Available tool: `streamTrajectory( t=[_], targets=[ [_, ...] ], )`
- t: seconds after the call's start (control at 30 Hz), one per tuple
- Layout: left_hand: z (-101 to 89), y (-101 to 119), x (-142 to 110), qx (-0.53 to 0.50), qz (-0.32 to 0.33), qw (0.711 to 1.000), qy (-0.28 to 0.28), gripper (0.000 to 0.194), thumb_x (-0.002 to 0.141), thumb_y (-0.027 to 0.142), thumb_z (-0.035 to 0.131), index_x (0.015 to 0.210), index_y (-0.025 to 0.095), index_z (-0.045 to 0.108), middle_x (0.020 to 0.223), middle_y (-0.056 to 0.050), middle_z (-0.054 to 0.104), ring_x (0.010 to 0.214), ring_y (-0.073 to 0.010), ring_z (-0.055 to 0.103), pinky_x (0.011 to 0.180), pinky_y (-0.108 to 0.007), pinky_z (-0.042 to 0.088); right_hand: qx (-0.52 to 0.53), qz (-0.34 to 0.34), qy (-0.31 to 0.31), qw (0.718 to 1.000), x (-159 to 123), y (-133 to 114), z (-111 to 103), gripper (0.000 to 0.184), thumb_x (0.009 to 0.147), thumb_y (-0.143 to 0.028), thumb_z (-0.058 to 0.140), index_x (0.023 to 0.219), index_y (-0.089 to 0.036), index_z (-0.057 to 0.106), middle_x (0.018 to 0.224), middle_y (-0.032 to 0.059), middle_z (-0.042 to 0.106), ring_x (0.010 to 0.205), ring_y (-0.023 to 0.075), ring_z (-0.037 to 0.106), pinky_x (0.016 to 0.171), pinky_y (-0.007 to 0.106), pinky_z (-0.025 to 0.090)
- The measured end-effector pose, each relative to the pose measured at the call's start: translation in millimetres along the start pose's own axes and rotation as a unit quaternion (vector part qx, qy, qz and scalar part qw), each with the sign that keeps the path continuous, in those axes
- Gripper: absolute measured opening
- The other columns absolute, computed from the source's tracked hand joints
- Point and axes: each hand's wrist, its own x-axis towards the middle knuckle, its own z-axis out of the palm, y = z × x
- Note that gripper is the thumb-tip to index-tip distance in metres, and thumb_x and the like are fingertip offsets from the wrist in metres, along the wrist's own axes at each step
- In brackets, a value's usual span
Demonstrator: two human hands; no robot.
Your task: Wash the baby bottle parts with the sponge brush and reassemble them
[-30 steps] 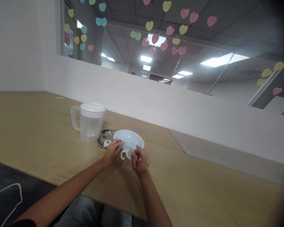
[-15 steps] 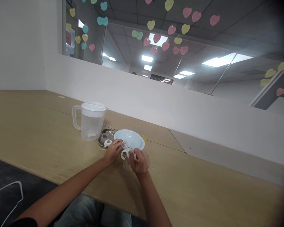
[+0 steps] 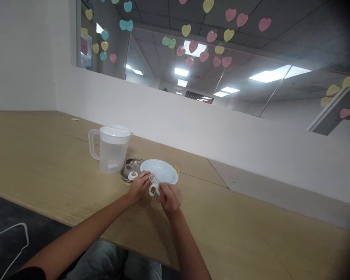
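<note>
Evidently, the small held piece (image 3: 152,177) looks round and whitish.

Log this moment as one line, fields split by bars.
left hand: grips small clear piece | right hand: pinches thin rod angled toward it | pitcher: upright, lidded | metal dish: beside white bowl

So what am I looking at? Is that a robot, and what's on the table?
No robot here: these are a person's bare hands. Every picture comes from one camera on that person's head, looking forward and down. The left hand holds a small, clear, round piece. The right hand pinches a thin rod pointing towards it. On the table are a lidded plastic pitcher, a round metal dish, a pale bowl and, partly hidden by the right hand, a clear cup with a white handle.
</note>
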Motion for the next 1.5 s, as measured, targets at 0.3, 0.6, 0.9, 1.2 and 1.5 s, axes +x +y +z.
streamTrajectory(
  t=[0.3, 0.6, 0.9, 1.2, 1.5],
  targets=[
    [-0.8, -1.5, -0.8, -0.004, 0.001, 1.0, -0.006, 0.026, 0.093, 0.026, 0.038, 0.097, 0.019, 0.063, 0.101, -0.005, 0.06, 0.093, -0.0165, 0.057, 0.084, -0.029, 0.047, -0.008, 0.028, 0.01, 1.0, -3.9, 2.0, 4.4, 0.032, 0.088, -0.012, 0.051, 0.12, -0.016, 0.05, 0.074, 0.0036, 0.067, 0.062, 0.0099, 0.062, 0.058, 0.019, 0.047],
    [-3.5, 2.0, -0.4, -0.015, 0.001, 1.0, -0.001, 0.025, 0.093, 0.027, 0.039, 0.097, 0.019, 0.063, 0.098, -0.005, 0.061, 0.091, -0.0165, 0.058, 0.081, -0.029, 0.047, 0.008, 0.047, 0.004, 0.999, 1.5, 0.5, -1.9, 0.038, 0.089, -0.011, 0.05, 0.126, -0.016, 0.05, 0.077, 0.0047, 0.069, 0.062, 0.011, 0.062, 0.06, 0.021, 0.049],
    [-4.1, 1.8, -0.5, -0.022, -0.004, 1.0, -0.002, 0.026, 0.093, 0.027, 0.039, 0.097, 0.018, 0.063, 0.098, -0.006, 0.061, 0.091, -0.0165, 0.057, 0.082, -0.03, 0.046, 0.014, 0.037, -0.009, 0.999, 0.3, 0.2, -2.3, 0.038, 0.089, -0.011, 0.048, 0.127, -0.015, 0.05, 0.073, 0.0038, 0.067, 0.059, 0.01, 0.059, 0.059, 0.02, 0.046],
    [-5.3, 2.2, -0.4, -0.03, -0.006, 1.0, 0.004, 0.026, 0.093, 0.028, 0.039, 0.097, 0.019, 0.063, 0.097, -0.005, 0.061, 0.09, -0.0167, 0.057, 0.082, -0.031, 0.047, 0.004, 0.039, -0.06, 0.997, 1.6, -2.1, 0.3, 0.035, 0.091, -0.014, 0.045, 0.125, -0.013, 0.052, 0.066, 0.0024, 0.063, 0.053, 0.0097, 0.054, 0.053, 0.023, 0.041],
    [-3.4, 0.1, -2.2, -0.028, 0.006, 0.999, 0.04, 0.026, 0.092, 0.028, 0.04, 0.096, 0.019, 0.064, 0.097, -0.005, 0.062, 0.091, -0.0167, 0.058, 0.083, -0.03, 0.048, -0.007, 0.027, -0.053, 0.998, 3.7, -6.4, 2.9, 0.025, 0.087, -0.014, 0.052, 0.11, -0.013, 0.061, 0.055, -0.0011, 0.055, 0.048, 0.0093, 0.048, 0.049, 0.026, 0.033]
  ],
)
